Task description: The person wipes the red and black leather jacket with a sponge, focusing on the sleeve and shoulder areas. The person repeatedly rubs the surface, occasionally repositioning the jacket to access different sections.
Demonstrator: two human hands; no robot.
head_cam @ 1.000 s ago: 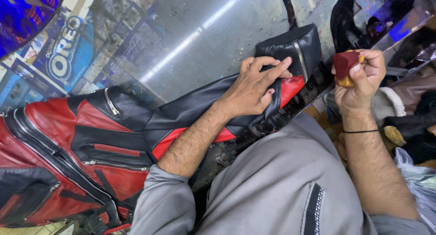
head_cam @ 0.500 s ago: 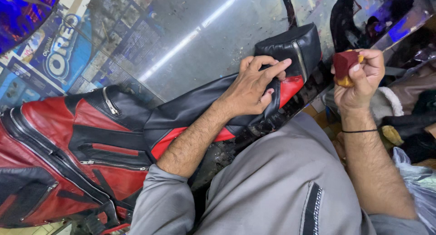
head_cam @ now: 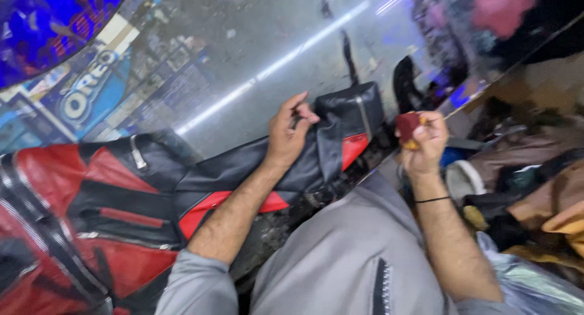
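Left hand (head_cam: pixel 288 134) pinches the jacket sleeve (head_cam: pixel 316 154); right hand (head_cam: pixel 426 141) clasps a red sponge (head_cam: pixel 407 122) beside it

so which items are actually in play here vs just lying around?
In play:
- left hand gripping the jacket sleeve
- red and black leather jacket
- right hand holding a small red block

Lying around:
- printed blue packaging under the shiny table
- pile of cloth and bags, right
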